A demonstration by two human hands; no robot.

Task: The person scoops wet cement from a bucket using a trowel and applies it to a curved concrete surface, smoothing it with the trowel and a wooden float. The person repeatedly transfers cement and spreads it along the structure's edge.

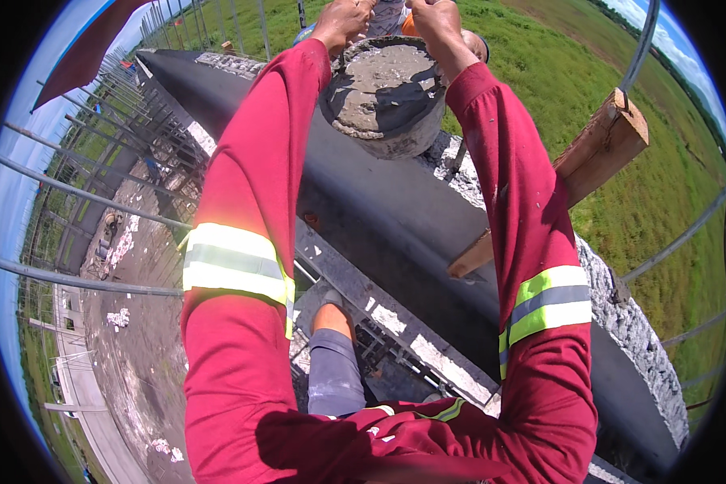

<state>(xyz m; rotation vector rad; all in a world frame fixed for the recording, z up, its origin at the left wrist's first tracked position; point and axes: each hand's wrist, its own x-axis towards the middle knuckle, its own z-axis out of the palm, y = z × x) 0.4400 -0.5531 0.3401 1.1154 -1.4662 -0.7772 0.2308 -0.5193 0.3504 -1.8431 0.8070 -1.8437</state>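
Fingers on my left hand (341, 26) and my right hand (440, 29) are bent in, way up at the top of what I see. Their tips get cut off there, so I can't tell what they hold. Just below and between my hands is a round bucket (402, 145), filled close to its rim with lumpy grey mix (383, 77). Green grass (557, 81) shows past my right red sleeve (504, 161), near a wood block (601, 149).
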